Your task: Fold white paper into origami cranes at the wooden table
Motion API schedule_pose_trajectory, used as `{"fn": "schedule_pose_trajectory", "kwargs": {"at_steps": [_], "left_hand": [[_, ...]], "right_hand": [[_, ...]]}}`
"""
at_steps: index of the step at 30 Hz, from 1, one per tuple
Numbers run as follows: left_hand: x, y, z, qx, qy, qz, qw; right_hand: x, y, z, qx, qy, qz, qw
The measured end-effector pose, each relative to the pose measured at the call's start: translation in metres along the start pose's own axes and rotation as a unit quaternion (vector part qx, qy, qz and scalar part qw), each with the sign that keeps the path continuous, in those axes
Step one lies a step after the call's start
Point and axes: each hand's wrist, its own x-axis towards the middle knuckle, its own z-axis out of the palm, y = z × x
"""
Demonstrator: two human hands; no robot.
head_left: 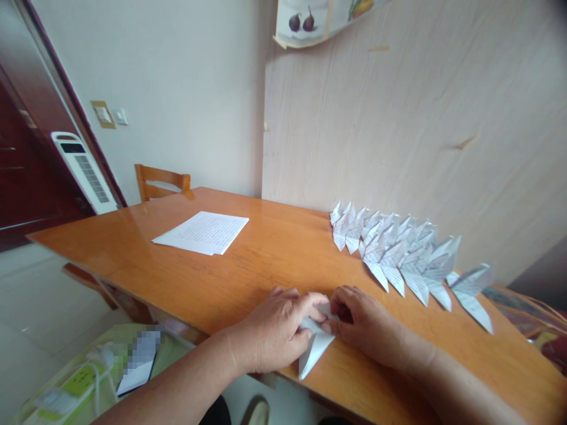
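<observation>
A partly folded piece of printed white paper (315, 347) lies at the near edge of the orange wooden table (266, 260), its pointed tip hanging over the edge. My left hand (274, 330) is closed on its left side, thumb and fingers pinching a fold. My right hand (361, 321) is curled and pinches the paper's upper right corner. Both hands touch the same piece.
A row of several finished folded paper shapes (398, 254) lines the table along the pale wood wall. A stack of printed sheets (201, 232) lies at the table's far left. A wooden chair (162, 182) and a white tower appliance (84, 171) stand beyond.
</observation>
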Motion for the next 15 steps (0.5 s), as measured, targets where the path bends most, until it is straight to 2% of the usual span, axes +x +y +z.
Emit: {"fn": "schedule_pose_trajectory", "kwargs": {"at_steps": [15], "left_hand": [[0.0006, -0.0010, 0.0011, 0.017, 0.002, -0.009, 1.000]], "right_hand": [[-0.0069, 0.0064, -0.0087, 0.052, -0.026, -0.014, 0.998]]}}
